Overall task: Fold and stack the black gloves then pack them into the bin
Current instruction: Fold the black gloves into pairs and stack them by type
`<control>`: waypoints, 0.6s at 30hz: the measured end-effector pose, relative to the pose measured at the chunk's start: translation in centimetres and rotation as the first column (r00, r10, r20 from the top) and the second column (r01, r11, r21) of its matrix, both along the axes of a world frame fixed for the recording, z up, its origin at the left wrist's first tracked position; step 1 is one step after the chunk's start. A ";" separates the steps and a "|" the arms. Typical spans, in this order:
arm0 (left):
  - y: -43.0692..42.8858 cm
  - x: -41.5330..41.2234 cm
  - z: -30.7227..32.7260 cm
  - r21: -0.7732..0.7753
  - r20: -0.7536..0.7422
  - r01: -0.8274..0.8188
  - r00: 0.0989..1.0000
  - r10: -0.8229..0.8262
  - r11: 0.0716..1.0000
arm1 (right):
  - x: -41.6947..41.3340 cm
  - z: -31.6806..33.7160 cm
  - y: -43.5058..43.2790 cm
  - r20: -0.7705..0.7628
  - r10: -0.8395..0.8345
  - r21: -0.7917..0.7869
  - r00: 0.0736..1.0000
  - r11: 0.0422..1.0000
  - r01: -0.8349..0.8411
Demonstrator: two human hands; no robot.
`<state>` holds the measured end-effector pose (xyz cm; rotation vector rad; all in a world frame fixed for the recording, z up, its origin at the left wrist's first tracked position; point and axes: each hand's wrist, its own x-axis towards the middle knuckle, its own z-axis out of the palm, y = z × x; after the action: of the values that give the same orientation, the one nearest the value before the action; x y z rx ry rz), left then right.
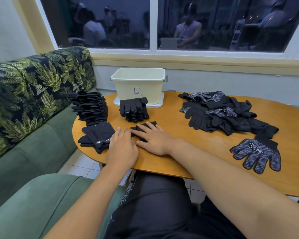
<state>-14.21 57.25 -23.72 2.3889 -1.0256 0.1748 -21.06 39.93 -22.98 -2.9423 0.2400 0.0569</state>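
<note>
We press folded black knit glove [141, 128] flat on oval wooden table [188, 152]: right hand [153, 140] palm down, fingers spread on it; left hand [122, 149] flat, touching its left edge. Neither hand grasps. Cream plastic bin [138, 85] behind; loose black glove pile [221, 112] to right.

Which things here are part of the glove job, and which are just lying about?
Job: glove under both hands; left hand; right hand; folded stacks; unfolded pile; single glove; bin.
Lying about: sofa; table.

Gloves [134, 109] before bin [138, 85]
</note>
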 end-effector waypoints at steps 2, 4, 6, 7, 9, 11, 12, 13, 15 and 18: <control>-0.6 -0.1 0.2 -0.004 0.025 0.015 1.000 -0.015 1.000 | -0.5 0.0 -0.5 0.053 -0.010 0.025 0.999 1.000 0.009; -1.3 -0.2 0.5 -0.018 0.027 0.039 0.999 -0.038 0.999 | -1.4 0.3 -1.0 0.130 -0.072 0.101 0.989 0.993 0.059; -2.2 -0.7 0.6 -0.025 0.032 0.073 0.997 -0.073 0.997 | -3.0 0.4 -2.0 0.189 -0.150 0.156 0.970 0.980 0.121; -2.7 -1.1 0.6 -0.027 0.034 0.091 0.995 -0.090 0.995 | -4.1 0.4 -2.6 0.205 -0.190 0.165 0.960 0.974 0.157; -4.0 -2.3 0.9 -0.036 0.026 0.123 0.992 -0.122 0.992 | -6.6 0.2 -4.4 0.217 -0.263 0.175 0.940 0.958 0.228; -5.7 -3.7 1.1 -0.037 0.015 0.159 0.987 -0.159 0.987 | -9.5 -0.1 -6.4 0.231 -0.332 0.179 0.914 0.938 0.295; -6.6 -4.5 1.1 -0.033 0.012 0.184 0.983 -0.183 0.982 | -10.9 -0.2 -7.4 0.241 -0.364 0.174 0.900 0.928 0.329; -7.6 -5.3 1.1 -0.025 0.008 0.211 0.978 -0.211 0.977 | -12.3 -0.1 -8.4 0.251 -0.393 0.170 0.885 0.918 0.359; -9.6 -6.7 0.8 0.005 0.016 0.270 0.963 -0.270 0.963 | -15.0 0.1 -10.1 0.274 -0.452 0.172 0.849 0.891 0.419; -12.6 -8.5 0.8 0.042 0.038 0.338 0.940 -0.340 0.940 | -18.6 0.7 -12.3 0.318 -0.520 0.155 0.793 0.853 0.498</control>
<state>-22.75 44.66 -22.88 2.2033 -1.4522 0.0850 -39.62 27.58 -22.28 -2.6499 0.9420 -0.5207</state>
